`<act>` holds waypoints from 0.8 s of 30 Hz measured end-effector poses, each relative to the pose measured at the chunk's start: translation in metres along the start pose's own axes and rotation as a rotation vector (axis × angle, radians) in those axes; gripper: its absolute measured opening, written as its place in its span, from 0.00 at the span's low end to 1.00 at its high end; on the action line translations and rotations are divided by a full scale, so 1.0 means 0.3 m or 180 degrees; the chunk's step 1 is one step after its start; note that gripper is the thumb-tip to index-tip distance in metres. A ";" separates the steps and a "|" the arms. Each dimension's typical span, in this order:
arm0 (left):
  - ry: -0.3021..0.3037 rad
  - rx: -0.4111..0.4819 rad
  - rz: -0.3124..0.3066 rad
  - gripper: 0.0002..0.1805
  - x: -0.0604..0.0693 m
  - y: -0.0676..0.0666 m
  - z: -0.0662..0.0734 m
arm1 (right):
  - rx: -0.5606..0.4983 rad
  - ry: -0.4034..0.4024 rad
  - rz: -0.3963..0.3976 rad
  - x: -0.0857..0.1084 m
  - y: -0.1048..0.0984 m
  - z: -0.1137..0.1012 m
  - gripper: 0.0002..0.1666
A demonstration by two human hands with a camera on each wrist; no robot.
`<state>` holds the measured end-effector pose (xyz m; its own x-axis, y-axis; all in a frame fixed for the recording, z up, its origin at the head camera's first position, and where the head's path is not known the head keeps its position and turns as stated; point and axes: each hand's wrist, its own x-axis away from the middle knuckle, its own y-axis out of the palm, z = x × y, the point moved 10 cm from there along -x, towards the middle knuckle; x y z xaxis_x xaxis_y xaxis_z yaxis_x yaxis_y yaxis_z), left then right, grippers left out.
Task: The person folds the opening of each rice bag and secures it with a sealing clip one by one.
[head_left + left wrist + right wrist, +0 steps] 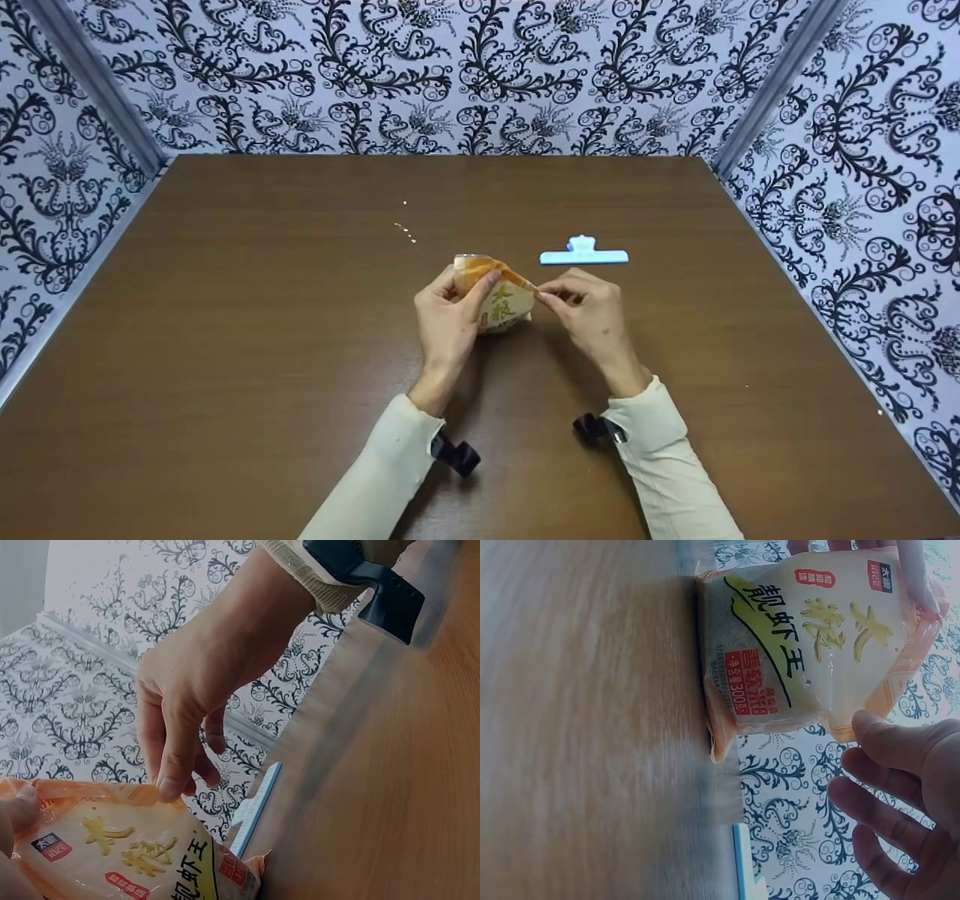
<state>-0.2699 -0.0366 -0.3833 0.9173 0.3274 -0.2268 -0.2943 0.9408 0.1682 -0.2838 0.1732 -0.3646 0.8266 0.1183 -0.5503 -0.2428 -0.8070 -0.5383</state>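
A small plastic bag of rice with an orange top and a pale printed front stands on the table. My left hand grips its upper left side, thumb across the front. At the top right corner, my right hand pinches the orange edge between thumb and index finger. The right wrist view shows the bag's printed front and the right hand with its other fingers loosely bent. In the left wrist view the bag is cut off at the bottom, and little of the left hand shows.
A light blue sealing clip lies behind the right hand on the brown table. Several small white grains are scattered behind the bag. Patterned wall panels border the table at the back and sides.
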 end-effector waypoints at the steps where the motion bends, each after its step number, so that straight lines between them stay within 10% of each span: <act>1: 0.0002 0.0001 -0.0004 0.09 0.000 0.000 0.001 | -0.0010 -0.0012 -0.0001 0.000 0.000 -0.002 0.04; 24: -0.0106 0.0034 -0.0022 0.10 0.004 0.005 -0.010 | 0.0063 0.0082 -0.0239 -0.009 0.018 0.004 0.06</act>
<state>-0.2700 -0.0346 -0.3862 0.9277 0.3178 -0.1958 -0.2853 0.9420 0.1769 -0.2879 0.1692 -0.3668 0.8556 0.1628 -0.4914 -0.1895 -0.7849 -0.5899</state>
